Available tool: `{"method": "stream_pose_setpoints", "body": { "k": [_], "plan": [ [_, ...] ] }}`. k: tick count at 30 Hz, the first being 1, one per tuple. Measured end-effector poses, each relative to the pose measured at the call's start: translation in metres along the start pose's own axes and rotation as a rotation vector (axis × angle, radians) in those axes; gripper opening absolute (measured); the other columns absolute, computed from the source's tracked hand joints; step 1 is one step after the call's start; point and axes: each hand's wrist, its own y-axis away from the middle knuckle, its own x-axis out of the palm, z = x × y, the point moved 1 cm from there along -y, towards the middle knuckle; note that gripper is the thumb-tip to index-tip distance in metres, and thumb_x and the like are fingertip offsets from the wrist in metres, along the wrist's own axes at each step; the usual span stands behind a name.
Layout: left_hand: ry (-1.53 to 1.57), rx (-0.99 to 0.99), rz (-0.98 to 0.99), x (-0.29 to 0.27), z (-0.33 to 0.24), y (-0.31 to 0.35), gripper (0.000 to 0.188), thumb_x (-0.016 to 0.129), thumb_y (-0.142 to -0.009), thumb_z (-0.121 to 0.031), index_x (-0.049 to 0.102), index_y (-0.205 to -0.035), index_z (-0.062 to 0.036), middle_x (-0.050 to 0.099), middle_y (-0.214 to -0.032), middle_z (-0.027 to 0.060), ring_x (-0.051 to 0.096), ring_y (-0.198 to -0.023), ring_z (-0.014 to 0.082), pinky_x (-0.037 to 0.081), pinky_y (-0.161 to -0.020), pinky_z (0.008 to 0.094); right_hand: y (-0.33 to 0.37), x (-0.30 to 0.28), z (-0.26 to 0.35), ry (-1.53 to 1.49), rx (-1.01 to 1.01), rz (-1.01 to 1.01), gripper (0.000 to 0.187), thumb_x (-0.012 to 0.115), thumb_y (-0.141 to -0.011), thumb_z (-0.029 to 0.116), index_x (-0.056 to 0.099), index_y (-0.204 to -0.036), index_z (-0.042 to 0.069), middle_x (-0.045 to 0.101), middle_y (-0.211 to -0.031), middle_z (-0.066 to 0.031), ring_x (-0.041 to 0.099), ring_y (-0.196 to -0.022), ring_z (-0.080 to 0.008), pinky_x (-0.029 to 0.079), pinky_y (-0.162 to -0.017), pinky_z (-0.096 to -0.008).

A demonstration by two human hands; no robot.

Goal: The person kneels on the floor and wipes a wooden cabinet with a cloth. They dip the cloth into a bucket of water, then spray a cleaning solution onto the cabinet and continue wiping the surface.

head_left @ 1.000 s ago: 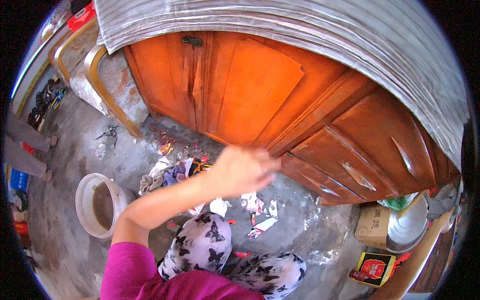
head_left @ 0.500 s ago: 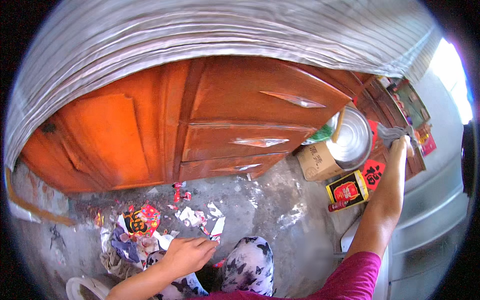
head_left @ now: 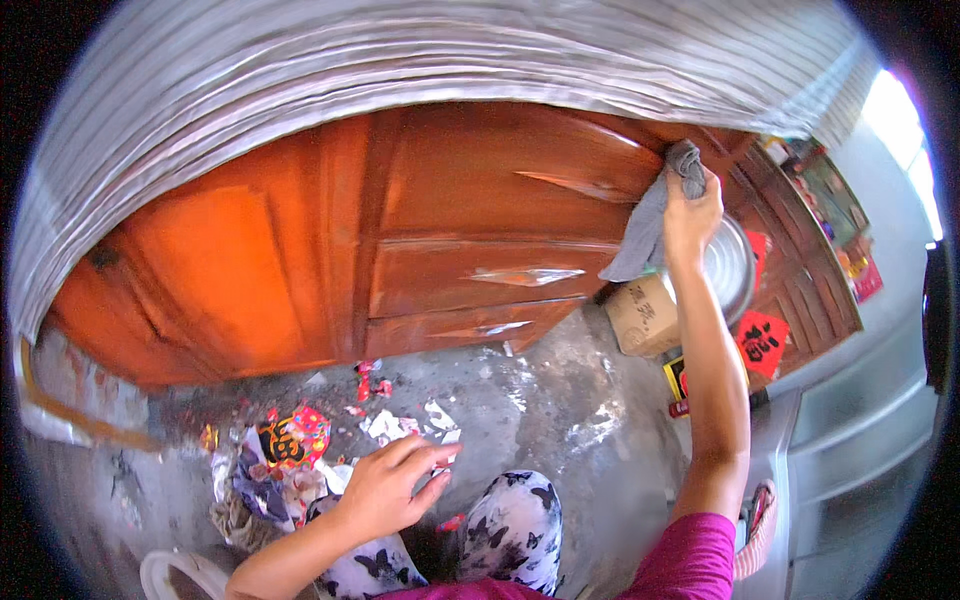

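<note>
While its top is covered by a grey-white pleated sheet [head_left: 400,60], the broad orange-brown wooden cabinet [head_left: 215,285] is left exposed at the front, where panelled doors are set to the left and three drawers with slender, shiny pointed handles to the right. Below it, the stained grey concrete floor [head_left: 560,410] is seen. At the far right, a low dark-brown wooden furniture piece [head_left: 790,250] is partly shown. Above the floor, two knees are clothed in white trousers with black butterflies [head_left: 515,530]. At the lower left, a heap of crumpled grey and purple rags [head_left: 240,510] is gathered near a white plastic bucket [head_left: 155,572], which is cut by the edge of the view. A round silver metal pan [head_left: 737,265] is partly hidden by the right forearm, beside a brown cardboard box [head_left: 635,318]. By the drawers' right end, a limp grey cloth [head_left: 637,230] is held up by the right hand [head_left: 693,210], its grip closed around the bunched upper part; whether the cabinet is touched cannot be told. Over the knees, the left hand [head_left: 390,485] is held with its grip partly open, thumb and fingers apart. Near its fingertips, torn white paper scraps [head_left: 388,425] are scattered.
</note>
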Motion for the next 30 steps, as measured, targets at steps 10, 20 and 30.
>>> {"method": "stream_pose_setpoints", "body": {
  "k": [10, 20, 30],
  "plan": [
    [0.248, -0.018, -0.62, -0.107, 0.014, -0.034, 0.045, 0.065, -0.097, -0.012, 0.056, -0.14, -0.0047, 0.06, -0.121, 0.0102, 0.057, -0.109, 0.0177, 0.045, -0.1, 0.0339, 0.023, 0.021, 0.081, 0.312, -0.644, 0.242, 0.057, 0.076, -0.075, -0.001, 0.064, -0.13, 0.005, 0.067, -0.122, -0.017, 0.063, -0.113, -0.038, 0.05, -0.101, -0.0447],
    [1.296, 0.563, 0.353, -0.079, -0.062, -0.104, 0.051, 0.065, -0.099, -0.051, 0.069, -0.085, -0.0014, 0.068, -0.089, 0.012, 0.063, -0.094, 0.0235, 0.049, -0.087, 0.0384, -0.039, -0.007, -0.062, 0.471, -0.6, 0.256, 0.048, 0.072, -0.092, 0.02, 0.062, -0.135, 0.0, 0.068, -0.129, -0.0213, 0.066, -0.116, -0.0377, 0.049, -0.103, -0.0428],
    [0.348, 0.659, 0.078, -0.039, -0.08, -0.077, 0.044, 0.08, -0.076, -0.047, 0.069, -0.091, -0.0076, 0.064, -0.098, 0.0113, 0.062, -0.098, 0.0286, 0.046, -0.091, 0.0475, -0.029, -0.021, -0.013, 0.389, -0.357, 0.302, 0.044, 0.073, -0.094, 0.027, 0.068, -0.127, -0.001, 0.075, -0.118, -0.0176, 0.071, -0.106, -0.0294, 0.051, -0.097, -0.0378]
  ]
}}
